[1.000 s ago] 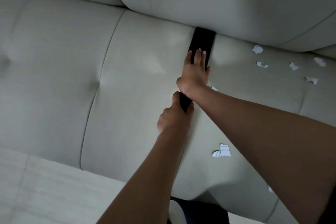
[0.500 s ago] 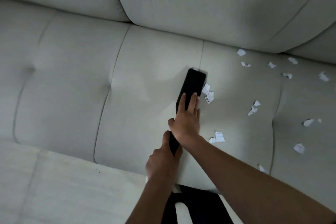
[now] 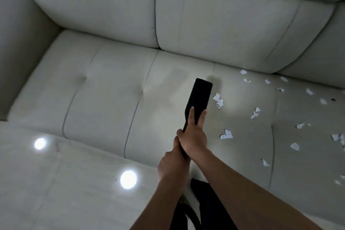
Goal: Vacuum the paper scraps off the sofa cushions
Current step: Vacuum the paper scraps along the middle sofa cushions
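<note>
1. Pulled back from the backrest crease since a second ago, the vacuum nozzle (image 3: 200, 95) is now over mid-seat. The right hand's fingers (image 3: 191, 115) lie along its top and the thumb wraps its left edge, holding it.
2. That right hand (image 3: 194, 136) grips just ahead of the left hand (image 3: 172, 164), whose fingers curl round the shaft below.
3. Paper scraps (image 3: 218, 100) lie just beside the nozzle's right edge and scatter further right across the seat cushion (image 3: 112, 89).
4. To do this pass well, swing the mouth right, keep it flat on the fabric, and draw it slowly. Light scraps should then be sucked in rather than pushed onto the floor (image 3: 56, 183).
</note>
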